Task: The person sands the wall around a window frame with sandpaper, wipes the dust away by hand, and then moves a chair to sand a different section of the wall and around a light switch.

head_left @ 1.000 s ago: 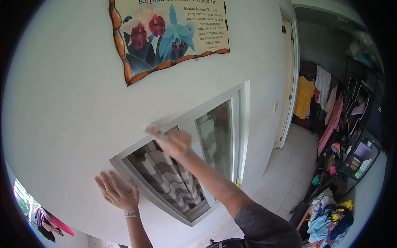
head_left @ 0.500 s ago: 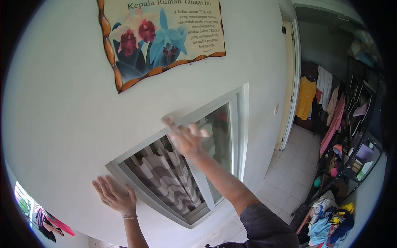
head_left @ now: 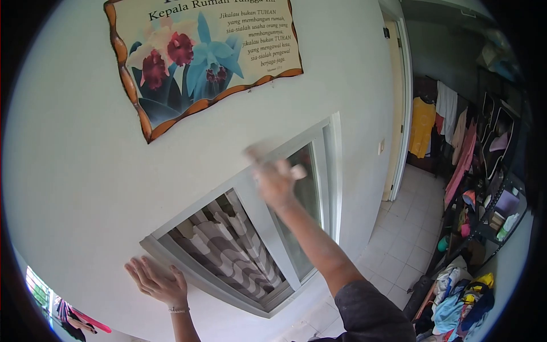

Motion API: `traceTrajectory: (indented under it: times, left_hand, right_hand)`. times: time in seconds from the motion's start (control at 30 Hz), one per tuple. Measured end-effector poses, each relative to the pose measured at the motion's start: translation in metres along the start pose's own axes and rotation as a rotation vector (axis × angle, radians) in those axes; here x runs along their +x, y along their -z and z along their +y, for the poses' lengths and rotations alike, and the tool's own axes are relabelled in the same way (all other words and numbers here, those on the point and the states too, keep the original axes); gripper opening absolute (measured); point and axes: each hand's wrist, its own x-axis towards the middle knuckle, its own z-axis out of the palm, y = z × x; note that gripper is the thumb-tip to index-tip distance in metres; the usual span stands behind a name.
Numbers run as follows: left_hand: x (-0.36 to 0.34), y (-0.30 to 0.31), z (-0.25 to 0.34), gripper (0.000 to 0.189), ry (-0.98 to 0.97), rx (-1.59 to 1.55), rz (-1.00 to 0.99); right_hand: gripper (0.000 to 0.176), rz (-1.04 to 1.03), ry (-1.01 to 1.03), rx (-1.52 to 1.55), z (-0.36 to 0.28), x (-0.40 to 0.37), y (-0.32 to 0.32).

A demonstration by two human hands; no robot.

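Observation:
My left hand [head_left: 158, 281] lies flat against the white wall [head_left: 74, 188], fingers spread, beside the lower left corner of the window frame [head_left: 149, 241]. Nothing is in it, and a thin bracelet circles the wrist. My right hand [head_left: 277, 178] is at the top edge of the window frame and is blurred by motion. Its fingers are smeared, so whether it holds anything cannot be made out. Behind the glass hangs a grey and white wavy-patterned curtain [head_left: 228, 251].
A wooden-edged plaque with orchids [head_left: 199, 62] hangs above the window. To the right are a doorway [head_left: 402, 114], hanging clothes [head_left: 423, 128], a cluttered shelf [head_left: 504, 214] and a pile of clothes [head_left: 456, 302] by the tiled floor [head_left: 399, 245]. More cloth [head_left: 80, 319] hangs at lower left.
My right hand has moved right along the window's top edge. My left hand stays against the wall by the frame's corner. The view has shifted slightly.

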Motion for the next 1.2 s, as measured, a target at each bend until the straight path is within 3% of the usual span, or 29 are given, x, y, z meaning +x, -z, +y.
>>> traceTrajectory:
  times: [0.1, 0.2, 0.3, 0.4, 0.57, 0.7, 0.77, 0.83, 0.93, 1.03, 1.13, 1.2]
  left_hand:
    - [0.000, -0.003, 0.000, 0.067, 0.001, 0.018, 0.008]
    - [-0.001, 0.001, 0.000, 0.065, 0.001, 0.016, -0.007]
    - [0.000, -0.001, 0.001, 0.064, -0.001, 0.008, -0.009]
    - [-0.002, 0.000, -0.002, 0.065, -0.021, 0.005, -0.017]
    - [0.001, 0.000, 0.000, 0.064, -0.024, -0.001, -0.001]
    - [-0.002, -0.006, 0.000, 0.067, -0.015, -0.018, -0.005]
    - [0.002, -0.001, 0.000, 0.065, -0.021, -0.052, -0.077]
    - [0.024, 0.009, -0.001, 0.066, -0.175, -0.072, -0.242]
    - [0.081, 0.015, 0.002, 0.062, -0.432, -0.152, -0.407]
    - [0.131, 0.021, 0.002, 0.046, -0.725, -0.352, -0.510]
    - [0.157, 0.017, 0.004, 0.050, -0.839, -0.486, -0.545]
    - [0.171, 0.019, 0.020, 0.056, -0.843, -0.367, -0.566]
  right_hand:
    - [0.047, -0.080, -0.282, -0.320, 0.060, -0.010, 0.003]
    - [0.050, 0.001, -0.399, -0.192, 0.049, -0.010, -0.006]
    - [0.054, -0.154, -0.140, 0.052, -0.012, -0.006, 0.011]
    - [0.049, -0.134, 0.083, -0.034, 0.009, -0.011, 0.006]
    - [0.043, -0.043, -0.278, -0.188, 0.096, -0.021, -0.017]
    - [0.041, -0.016, -0.511, -0.142, 0.053, -0.007, -0.011]
    - [0.043, -0.056, -0.248, -0.048, 0.029, -0.012, -0.004]
    - [0.043, -0.062, -0.081, 0.018, 0.040, -0.016, 0.001]
    - [0.043, -0.120, -0.257, -0.150, 0.084, -0.005, 0.002]
    - [0.041, 0.030, -0.460, -0.167, 0.126, -0.007, -0.011]
    - [0.038, 0.093, -0.752, -0.013, 0.134, -0.009, -0.020]
    - [0.035, 0.102, -0.551, -0.019, 0.121, -0.022, -0.027]
